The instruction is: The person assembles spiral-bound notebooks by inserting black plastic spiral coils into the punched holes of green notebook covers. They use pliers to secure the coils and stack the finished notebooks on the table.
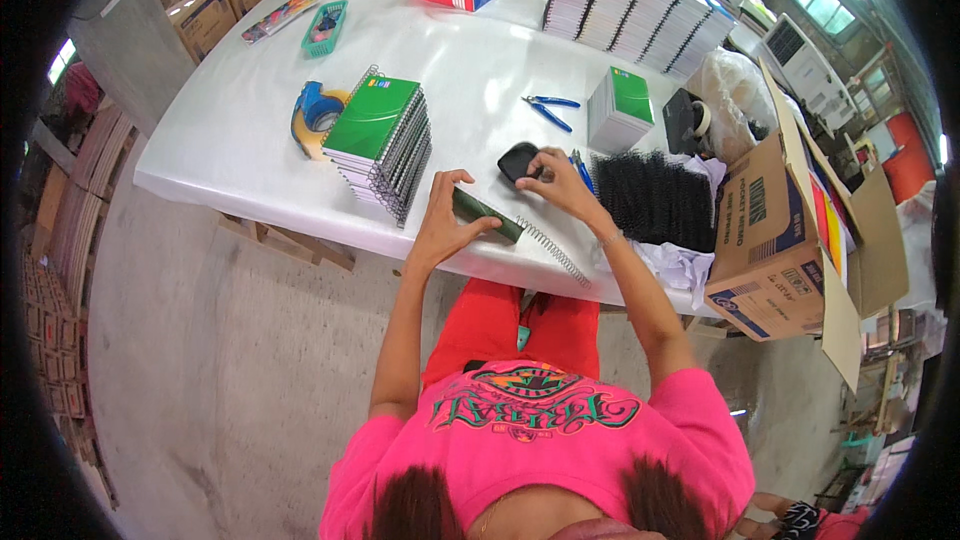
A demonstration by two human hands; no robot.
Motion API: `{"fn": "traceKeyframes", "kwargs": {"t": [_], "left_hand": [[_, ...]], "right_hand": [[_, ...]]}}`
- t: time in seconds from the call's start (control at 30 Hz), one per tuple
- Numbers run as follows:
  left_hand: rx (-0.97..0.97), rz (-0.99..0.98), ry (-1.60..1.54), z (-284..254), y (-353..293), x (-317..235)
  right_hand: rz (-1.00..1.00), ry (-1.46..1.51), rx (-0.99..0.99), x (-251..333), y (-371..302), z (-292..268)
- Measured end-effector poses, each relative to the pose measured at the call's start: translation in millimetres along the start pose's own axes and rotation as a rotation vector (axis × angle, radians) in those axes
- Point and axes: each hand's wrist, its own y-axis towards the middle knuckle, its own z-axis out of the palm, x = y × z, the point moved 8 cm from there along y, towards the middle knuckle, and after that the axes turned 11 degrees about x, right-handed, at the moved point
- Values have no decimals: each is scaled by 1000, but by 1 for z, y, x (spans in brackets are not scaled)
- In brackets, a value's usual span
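Observation:
My left hand (443, 223) grips a small dark green notebook (487, 215) near the table's front edge, thumb and fingers on either side. A thin metal spiral coil (553, 252) trails from the notebook's right end; how far it is threaded in is hidden. Over a small black dish (515, 157), my right hand (557, 183) has its fingertips pinched together at the right rim. Whatever sits between them is too small to tell. Just right of that hand lies a blue-handled tool (582, 172), partly covered. Blue-handled nippers (551, 111) rest farther back.
Stacked green spiral notebooks (380, 130) stand left, beside a blue tape dispenser (318, 112). To the right are a small notebook stack (621, 110), black coils (655, 198) and an open carton (775, 230). A teal basket (325, 28) and tall notebook stacks (635, 10) stand behind.

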Motion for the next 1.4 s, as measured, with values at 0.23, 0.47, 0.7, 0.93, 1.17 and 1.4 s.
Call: {"fn": "traceKeyframes", "kwargs": {"t": [0.23,0.47,0.7,0.93,1.17,1.4], "left_hand": [[-27,-26,-155,13,3,6],[-8,-24,-192,19,5,5],[6,-6,-194,22,4,6],[46,-29,-236,24,5,9],[97,-60,-257,28,6,10],[107,-80,-258,30,5,15]], "right_hand": [[71,900,197,18,-64,4],[15,839,281,25,-96,-11],[281,509,329,18,-100,-8],[277,470,244,21,-100,-13],[164,575,161,24,-100,-6],[225,755,137,22,-104,2]]}}
